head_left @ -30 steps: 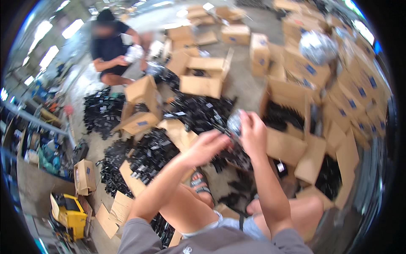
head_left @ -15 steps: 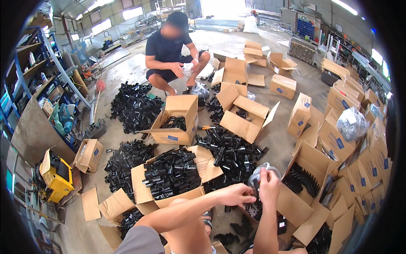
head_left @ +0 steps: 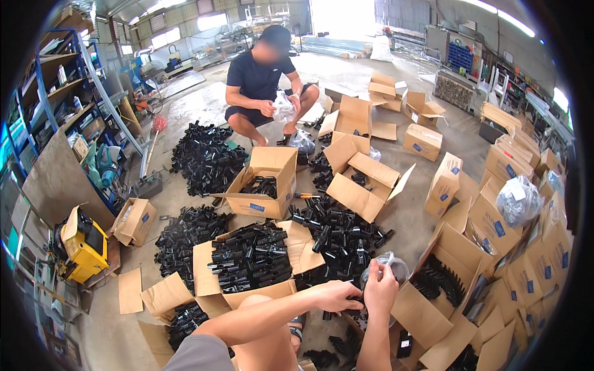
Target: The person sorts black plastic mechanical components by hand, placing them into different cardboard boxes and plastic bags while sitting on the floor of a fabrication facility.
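Note:
My right hand (head_left: pixel 380 287) is closed on the rim of a clear plastic bag (head_left: pixel 398 267), which bulges out behind the fingers. Close beside it, my left hand (head_left: pixel 338 297) has its fingers bent inward over dark parts at the bag's near side. What those fingers hold, if anything, is hidden. Left of my hands lies a loose heap of black plastic parts (head_left: pixel 337 232). An open carton (head_left: pixel 424 312) to the right has black toothed-looking parts (head_left: pixel 438 279) stacked inside.
A crouching co-worker (head_left: pixel 260 74) handles another clear bag (head_left: pixel 284 108). A carton heaped with black parts (head_left: pixel 250 256) stands before my knees. More heaps (head_left: pixel 207 157) and open cartons (head_left: pixel 260 185) spread beyond. Stacked cartons (head_left: pixel 526 272) line the right; a phone (head_left: pixel 404 344) lies near my right forearm.
My view has shifted slightly, moving the far scene right and down. Both my hands sit a little lower and further left, still at the bag. The co-worker's hands now hold their bag differently.

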Demonstrator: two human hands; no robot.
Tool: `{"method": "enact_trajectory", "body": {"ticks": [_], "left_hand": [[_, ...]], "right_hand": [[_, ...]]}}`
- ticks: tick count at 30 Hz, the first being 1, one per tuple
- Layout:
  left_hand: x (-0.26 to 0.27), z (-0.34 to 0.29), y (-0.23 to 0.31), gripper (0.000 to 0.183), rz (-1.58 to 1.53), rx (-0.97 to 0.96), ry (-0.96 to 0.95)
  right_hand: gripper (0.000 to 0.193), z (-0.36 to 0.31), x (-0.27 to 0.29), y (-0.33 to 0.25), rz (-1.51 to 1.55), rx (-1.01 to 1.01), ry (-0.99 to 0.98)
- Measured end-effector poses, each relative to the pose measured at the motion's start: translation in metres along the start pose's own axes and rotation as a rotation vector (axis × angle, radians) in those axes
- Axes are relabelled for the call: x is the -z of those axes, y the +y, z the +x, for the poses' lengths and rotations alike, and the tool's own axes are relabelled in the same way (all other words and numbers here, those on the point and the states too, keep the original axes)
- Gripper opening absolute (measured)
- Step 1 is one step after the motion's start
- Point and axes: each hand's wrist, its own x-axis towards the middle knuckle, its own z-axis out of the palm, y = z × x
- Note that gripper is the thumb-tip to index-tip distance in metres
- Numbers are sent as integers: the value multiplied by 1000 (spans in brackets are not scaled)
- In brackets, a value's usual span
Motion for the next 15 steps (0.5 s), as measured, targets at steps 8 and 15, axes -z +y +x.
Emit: {"method": "enact_trajectory", "body": {"ticks": [8, 15], "left_hand": [[-41, 37, -35, 40, 323, -365, 149], [-28, 44, -6, 27, 36, -232, 309]], "right_hand": [[53, 16, -17, 72, 341, -173, -30], [47, 20, -1, 85, 1029, -396, -318]]}}
